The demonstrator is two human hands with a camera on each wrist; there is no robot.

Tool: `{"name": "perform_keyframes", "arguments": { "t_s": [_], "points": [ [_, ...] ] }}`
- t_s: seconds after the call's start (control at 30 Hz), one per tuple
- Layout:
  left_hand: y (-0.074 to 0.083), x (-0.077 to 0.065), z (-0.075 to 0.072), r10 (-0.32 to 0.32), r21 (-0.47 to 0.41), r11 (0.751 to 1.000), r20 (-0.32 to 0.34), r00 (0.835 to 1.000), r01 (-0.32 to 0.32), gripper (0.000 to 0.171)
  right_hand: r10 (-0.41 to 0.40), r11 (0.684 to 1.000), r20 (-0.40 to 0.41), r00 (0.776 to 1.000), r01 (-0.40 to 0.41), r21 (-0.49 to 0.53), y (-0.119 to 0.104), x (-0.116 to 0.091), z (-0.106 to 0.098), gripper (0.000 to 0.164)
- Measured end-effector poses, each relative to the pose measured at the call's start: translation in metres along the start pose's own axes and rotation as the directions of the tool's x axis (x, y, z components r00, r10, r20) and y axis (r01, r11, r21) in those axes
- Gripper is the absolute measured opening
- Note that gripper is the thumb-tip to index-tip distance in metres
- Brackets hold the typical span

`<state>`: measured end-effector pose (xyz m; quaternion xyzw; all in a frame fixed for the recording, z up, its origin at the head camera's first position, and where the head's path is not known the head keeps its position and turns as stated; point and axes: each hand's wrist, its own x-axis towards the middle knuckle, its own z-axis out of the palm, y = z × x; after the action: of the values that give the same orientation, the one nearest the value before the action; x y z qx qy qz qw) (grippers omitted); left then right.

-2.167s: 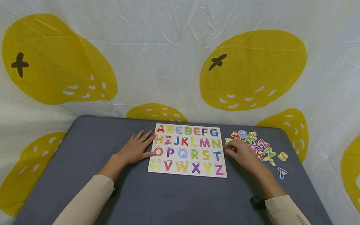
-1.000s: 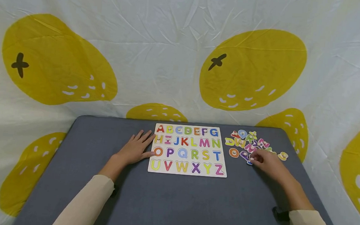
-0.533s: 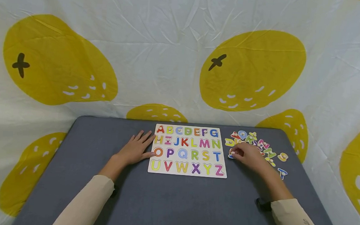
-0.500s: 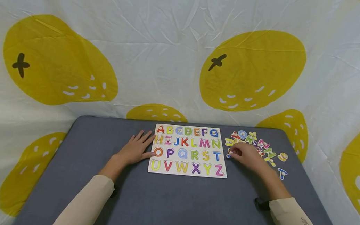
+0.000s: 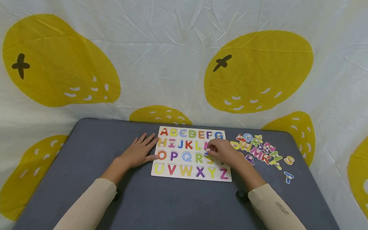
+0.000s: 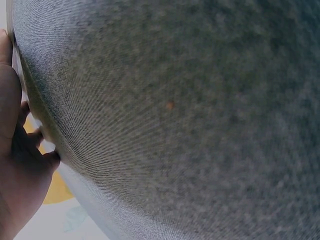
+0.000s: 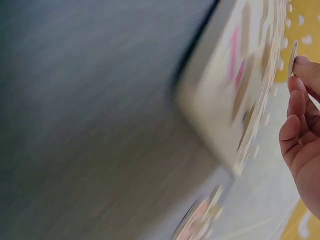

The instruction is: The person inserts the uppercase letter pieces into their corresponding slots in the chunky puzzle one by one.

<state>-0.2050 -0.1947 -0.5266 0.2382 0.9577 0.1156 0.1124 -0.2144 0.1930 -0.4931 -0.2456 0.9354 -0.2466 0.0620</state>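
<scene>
A white alphabet puzzle board (image 5: 168,162) with colourful letters lies on the grey table. My left hand (image 5: 136,152) rests flat by its left edge, fingers spread, with fingertips and thumb touching the board. Over the board's right half is my right hand (image 5: 224,151), pinching a small blue-edged letter puzzle piece (image 5: 206,154) between thumb and finger. In the right wrist view that letter piece (image 7: 294,55) shows edge-on, above the board; which letter it is cannot be read. The hand hides parts of the M, N, S and T places.
Right of the board lies a loose pile of letter pieces (image 5: 256,153), some overlapping. A blue T piece (image 5: 288,177) and an orange-yellow S piece (image 5: 289,159) lie apart from it. A white curtain (image 5: 162,56) with yellow fruit prints stands behind the table.
My right hand has reached into the pile, picked up a blue-edged letter piece and carried it left over the board. The left hand has stayed in place.
</scene>
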Motion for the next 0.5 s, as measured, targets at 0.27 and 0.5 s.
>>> {"name": "perform_keyframes", "arguments": {
  "t_s": [0.27,0.5],
  "points": [
    [0.001,0.0,-0.002,0.015,0.001,1.0,-0.006,1.0,-0.015,0.086,0.016,1.0,0.066,0.998,-0.017,0.023,-0.025,0.043,0.018,0.006],
    [0.001,0.0,-0.001,0.013,0.005,1.0,-0.006,1.0,-0.013,0.086,-0.011,1.0,0.095,0.995,0.014,-0.023,-0.042,0.074,0.036,0.008]
  ]
}}
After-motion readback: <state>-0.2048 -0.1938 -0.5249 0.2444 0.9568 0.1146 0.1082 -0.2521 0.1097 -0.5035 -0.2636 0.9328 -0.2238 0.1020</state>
